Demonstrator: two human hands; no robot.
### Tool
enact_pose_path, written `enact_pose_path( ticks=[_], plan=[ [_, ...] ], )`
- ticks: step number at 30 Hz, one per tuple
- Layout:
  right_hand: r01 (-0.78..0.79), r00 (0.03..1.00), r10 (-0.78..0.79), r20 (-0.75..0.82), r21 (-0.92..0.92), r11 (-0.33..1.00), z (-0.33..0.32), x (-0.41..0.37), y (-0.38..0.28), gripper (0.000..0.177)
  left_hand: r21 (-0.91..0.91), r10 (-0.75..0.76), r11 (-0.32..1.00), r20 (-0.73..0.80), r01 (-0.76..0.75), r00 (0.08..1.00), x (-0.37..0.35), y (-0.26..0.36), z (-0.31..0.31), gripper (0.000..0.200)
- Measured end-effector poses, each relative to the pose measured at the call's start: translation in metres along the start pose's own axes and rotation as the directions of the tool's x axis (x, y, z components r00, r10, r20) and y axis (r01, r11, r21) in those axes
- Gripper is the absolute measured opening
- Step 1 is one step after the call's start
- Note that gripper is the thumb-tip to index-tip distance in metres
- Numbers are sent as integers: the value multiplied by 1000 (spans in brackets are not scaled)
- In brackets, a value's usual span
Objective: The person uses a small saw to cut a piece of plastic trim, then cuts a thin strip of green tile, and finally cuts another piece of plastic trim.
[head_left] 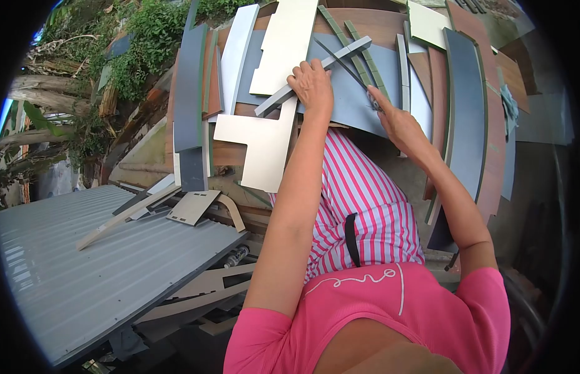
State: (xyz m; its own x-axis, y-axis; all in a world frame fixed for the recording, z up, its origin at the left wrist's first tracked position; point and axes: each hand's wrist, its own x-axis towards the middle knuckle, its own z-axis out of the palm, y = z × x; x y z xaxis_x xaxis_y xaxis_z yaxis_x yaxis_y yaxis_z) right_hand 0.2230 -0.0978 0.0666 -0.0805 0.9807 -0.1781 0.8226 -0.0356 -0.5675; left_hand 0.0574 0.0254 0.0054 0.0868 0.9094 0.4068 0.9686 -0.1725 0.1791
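Upper centre: left hand [313, 87] clamped on grey strip [353, 49], likely bracing it; right hand [393, 118] grips dark rod [347, 68] crossing it.

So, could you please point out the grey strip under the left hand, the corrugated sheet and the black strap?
Grey strip [350, 52]: head view, face near its right-hand end.
Corrugated sheet [103, 268]: head view, bare ribbed surface.
Black strap [352, 240]: head view, middle of its length.

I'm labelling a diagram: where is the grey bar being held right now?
In the head view, the grey bar slants across the upper centre, under the left hand, its upper right end crossing two greenish strips.
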Motion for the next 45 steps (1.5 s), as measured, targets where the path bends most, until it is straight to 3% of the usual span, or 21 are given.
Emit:
enact_pose_path(
  ticks=[7,14,16,19,26,28,31,45],
  plan=[
    [159,978,-158,-135,-3,987,25,87,-12,56,-17,12,1000,-29,-12,1000,1,-5,3,31],
    [130,984,-130,-120,-10,992,13,21,1,57,-19,21,1000,-32,-21,999,-3,-2,0,30],
    [11,1000,-11,-2,-72,997,5,-6,-1,59,-30,28,999,-45,-30,999,-3,-2,2,30],
    [12,1000,-13,-11,-45,999,8,-31,5,60,-31,26,999,-36,-27,999,-4,-1,1,29],
    [39,999,-39,-15,12,999,2,24,-6,57,-5,21,1000,-7,-21,1000,-2,-1,0,30],
    [151,984,-148,-98,26,988,16,58,-7,55,-13,34,999,-10,-34,999,-3,-4,0,30],
    [163,980,-161,-115,6,987,24,85,-14,55,-22,20,1000,-2,-20,1000,-2,-4,-1,30],
    [148,974,-149,-170,-22,989,33,40,-7,57,-76,99,992,-55,-103,994,-13,-5,-2,28]
  ],
)
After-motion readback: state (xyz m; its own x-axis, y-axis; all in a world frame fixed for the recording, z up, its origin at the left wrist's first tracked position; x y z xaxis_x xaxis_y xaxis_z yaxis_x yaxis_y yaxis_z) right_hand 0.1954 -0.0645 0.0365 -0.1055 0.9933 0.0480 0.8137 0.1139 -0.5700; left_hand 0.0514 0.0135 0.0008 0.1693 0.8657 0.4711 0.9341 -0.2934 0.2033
